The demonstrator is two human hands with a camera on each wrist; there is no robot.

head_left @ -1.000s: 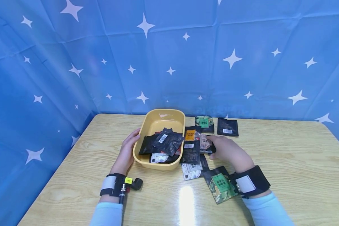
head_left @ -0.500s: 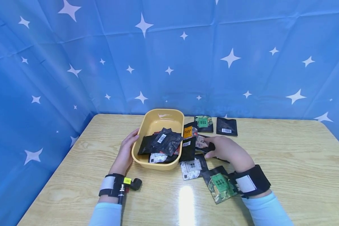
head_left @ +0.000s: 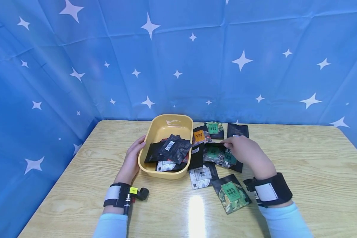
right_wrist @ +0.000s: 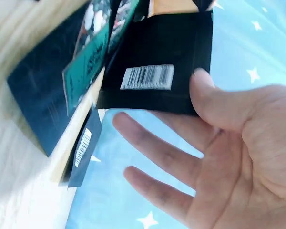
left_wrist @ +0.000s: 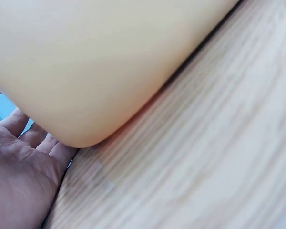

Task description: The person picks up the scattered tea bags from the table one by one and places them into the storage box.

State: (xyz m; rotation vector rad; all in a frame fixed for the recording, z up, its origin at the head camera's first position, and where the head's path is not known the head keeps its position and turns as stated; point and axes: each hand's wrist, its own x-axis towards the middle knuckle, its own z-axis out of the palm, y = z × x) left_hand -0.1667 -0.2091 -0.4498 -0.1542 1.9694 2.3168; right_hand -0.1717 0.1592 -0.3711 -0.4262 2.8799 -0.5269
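A yellow plastic bin [head_left: 147, 168] holds several black sachets [head_left: 175, 148]. My left hand [head_left: 134, 155] rests against the bin's left side, its fingers along the outer wall in the left wrist view, where the palm [left_wrist: 24, 167] faces the bin. With thumb and finger, my right hand [head_left: 245, 152] pinches the edge of a black sachet [right_wrist: 157, 43], tilted up with its barcode side showing in the right wrist view. Below that sachet lie green-labelled sachets [head_left: 213, 152] with clear patterned fronts, partly overlapping.
An orange-labelled sachet [head_left: 198, 135] and a barcoded black one [head_left: 196, 158] lie beside the bin. A green-labelled sachet [head_left: 214, 128] and another black one [head_left: 237, 129] lie at the back. Nearer are a white-labelled sachet [head_left: 201, 175] and a large green-labelled one [head_left: 232, 193].
My right hand has moved up and slightly right, lifting the edge of a sachet from the pile and uncovering green-labelled ones beneath. My left hand stays at the bin.
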